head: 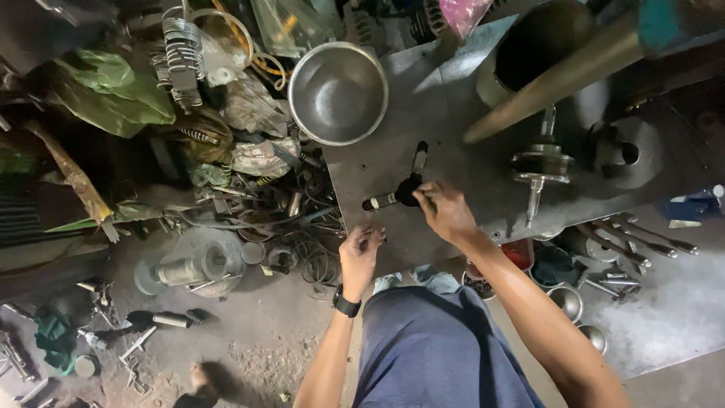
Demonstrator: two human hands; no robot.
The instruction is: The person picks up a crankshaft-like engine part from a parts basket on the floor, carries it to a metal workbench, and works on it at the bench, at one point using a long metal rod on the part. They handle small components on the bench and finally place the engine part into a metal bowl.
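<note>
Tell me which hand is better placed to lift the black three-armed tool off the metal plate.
Right, probably. The right hand already has its fingertips on the hub of the black three-armed tool on the metal plate. The left hand sits curled at the plate's near edge, apart from the tool.

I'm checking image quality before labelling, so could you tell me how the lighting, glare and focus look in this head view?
In the head view, light falls on the metal plate and glares off the steel bowl; the left side lies in dim shadow; the cone-shaped bar at top right is close and blurred; the right hand and left hand are fairly sharp; wide-angle distortion bends the edges.
</note>
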